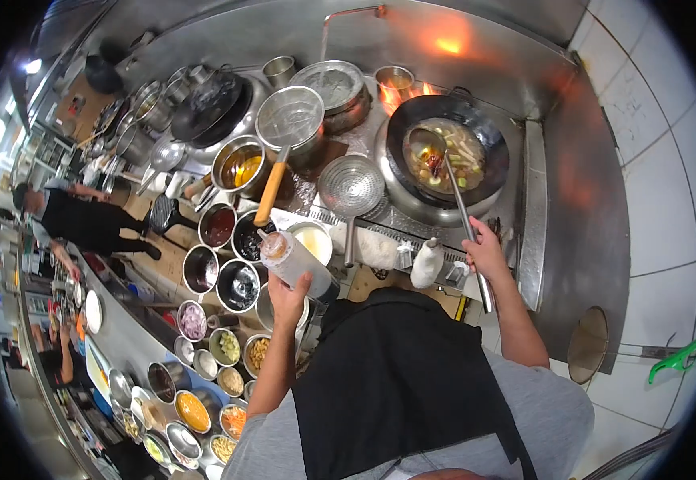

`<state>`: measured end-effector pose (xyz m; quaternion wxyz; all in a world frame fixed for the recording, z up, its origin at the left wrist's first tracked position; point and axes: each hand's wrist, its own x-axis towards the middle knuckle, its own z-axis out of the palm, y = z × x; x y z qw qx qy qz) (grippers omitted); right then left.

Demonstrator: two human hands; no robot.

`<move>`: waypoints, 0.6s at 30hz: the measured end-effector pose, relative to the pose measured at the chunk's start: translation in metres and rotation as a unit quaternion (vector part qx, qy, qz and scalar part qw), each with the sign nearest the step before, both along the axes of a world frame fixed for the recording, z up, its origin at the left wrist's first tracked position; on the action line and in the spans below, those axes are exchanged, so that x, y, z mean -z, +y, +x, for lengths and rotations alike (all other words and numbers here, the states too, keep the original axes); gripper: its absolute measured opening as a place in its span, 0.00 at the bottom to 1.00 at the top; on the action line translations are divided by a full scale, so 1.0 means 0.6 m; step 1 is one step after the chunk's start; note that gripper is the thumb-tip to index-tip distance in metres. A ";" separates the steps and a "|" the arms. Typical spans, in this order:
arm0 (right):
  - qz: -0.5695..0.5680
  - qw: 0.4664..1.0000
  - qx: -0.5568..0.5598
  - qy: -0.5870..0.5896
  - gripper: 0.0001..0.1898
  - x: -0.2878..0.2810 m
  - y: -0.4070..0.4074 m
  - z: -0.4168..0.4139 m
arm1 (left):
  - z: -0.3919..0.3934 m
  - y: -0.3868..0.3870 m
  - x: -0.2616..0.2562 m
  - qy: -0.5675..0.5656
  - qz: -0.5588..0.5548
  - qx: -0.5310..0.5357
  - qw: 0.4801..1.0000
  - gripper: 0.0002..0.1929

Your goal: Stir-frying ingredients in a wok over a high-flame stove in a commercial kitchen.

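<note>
My right hand grips the handle of a steel ladle. The ladle's bowl rests over the food in a black wok, with some dark reddish stuff in the bowl. Chopped vegetables in brownish liquid fill the bottom of the wok, and flames rise behind its rim. In my left hand is a clear plastic squeeze bottle, tilted with its nozzle up and left, above the sauce pots. Dark liquid shows in the bottle's lower end.
A perforated ladle lies left of the wok. Beyond it, a wire strainer with a wooden handle sits on a pot. Steel pots of sauces and bowls of cut ingredients crowd my left. Another person stands farther left. Steel wall borders the right.
</note>
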<state>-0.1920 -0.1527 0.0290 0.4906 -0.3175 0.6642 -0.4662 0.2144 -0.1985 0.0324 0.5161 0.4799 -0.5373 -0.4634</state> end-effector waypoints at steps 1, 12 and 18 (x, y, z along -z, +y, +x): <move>0.031 0.999 -0.009 0.043 0.34 0.026 -0.002 -0.025 | -0.015 -0.008 0.008 0.001 -0.016 0.005 1.000 0.30; -0.007 0.928 0.053 0.367 0.30 0.094 -0.072 -0.142 | -0.150 -0.050 -0.020 -0.073 -0.001 0.078 0.994 0.27; 0.025 0.986 0.067 0.148 0.28 0.115 -0.075 -0.111 | -0.174 -0.099 -0.011 -0.075 0.035 0.153 0.985 0.30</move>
